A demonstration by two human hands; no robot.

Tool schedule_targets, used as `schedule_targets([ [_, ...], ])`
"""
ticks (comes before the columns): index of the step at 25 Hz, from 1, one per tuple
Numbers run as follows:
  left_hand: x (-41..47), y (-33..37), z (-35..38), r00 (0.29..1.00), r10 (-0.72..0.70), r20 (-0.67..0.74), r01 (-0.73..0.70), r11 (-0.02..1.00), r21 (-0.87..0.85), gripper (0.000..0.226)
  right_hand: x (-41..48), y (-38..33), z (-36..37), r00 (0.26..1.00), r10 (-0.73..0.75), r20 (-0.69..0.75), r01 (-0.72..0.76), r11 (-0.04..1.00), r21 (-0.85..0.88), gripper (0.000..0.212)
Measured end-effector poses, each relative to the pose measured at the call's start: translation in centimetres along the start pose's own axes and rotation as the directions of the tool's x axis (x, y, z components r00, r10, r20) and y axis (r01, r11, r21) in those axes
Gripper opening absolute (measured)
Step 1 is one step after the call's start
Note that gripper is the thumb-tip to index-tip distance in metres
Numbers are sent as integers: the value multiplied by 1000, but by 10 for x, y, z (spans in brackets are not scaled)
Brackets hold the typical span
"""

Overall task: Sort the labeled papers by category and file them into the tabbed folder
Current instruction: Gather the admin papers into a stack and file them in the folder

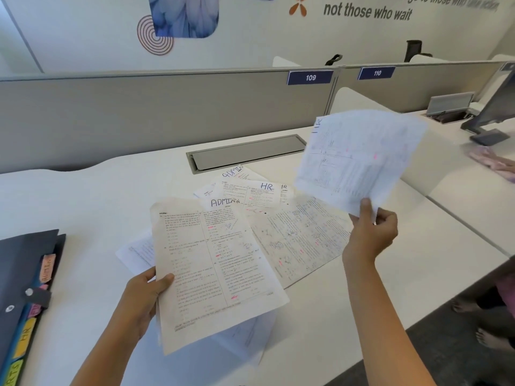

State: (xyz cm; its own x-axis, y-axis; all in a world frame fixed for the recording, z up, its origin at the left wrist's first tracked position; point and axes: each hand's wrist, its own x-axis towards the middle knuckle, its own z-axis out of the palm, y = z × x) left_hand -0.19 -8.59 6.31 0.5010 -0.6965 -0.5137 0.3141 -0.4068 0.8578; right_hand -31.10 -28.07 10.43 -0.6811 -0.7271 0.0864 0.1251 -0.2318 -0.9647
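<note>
Left hand [142, 299] pinches cream sheet [214, 260]; right [373, 232], white sheet [359, 160].

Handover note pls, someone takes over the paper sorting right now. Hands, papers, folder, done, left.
Left hand grips a small stack of printed sheets, held low over the desk. Right hand pinches a raised sheet; its label is blurred.
Loose pile with ADMIN and HR labels lies mid-desk. Tabbed folder sits at the desk's left edge, ADMIN and HR tabs showing.
Done: sorting under way; no paper visibly filed.
Left: finish sorting the pile, file all sheets.
</note>
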Motion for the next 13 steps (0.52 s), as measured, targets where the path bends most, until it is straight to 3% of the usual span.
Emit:
schedule_targets([
  [3,1,-2,-4,1000,4,-4,-4,1000,-14,39,5,28,-7,946,274,-172,-272,962,36,21],
  [8,-1,-7,-7,1000,-2,-25,2,1000,-19,39,11,67,-35,796,499,-342,-524,851,21,11],
  [11,-2,-9,-6,1000,1,-24,-1,1000,-28,39,18,68,-42,790,561,-249,-551,827,113,8],
  [13,-2,-10,-4,1000,2,-23,-3,999,-35,38,20,69,-40,843,533,-69,-513,837,190,33],
])
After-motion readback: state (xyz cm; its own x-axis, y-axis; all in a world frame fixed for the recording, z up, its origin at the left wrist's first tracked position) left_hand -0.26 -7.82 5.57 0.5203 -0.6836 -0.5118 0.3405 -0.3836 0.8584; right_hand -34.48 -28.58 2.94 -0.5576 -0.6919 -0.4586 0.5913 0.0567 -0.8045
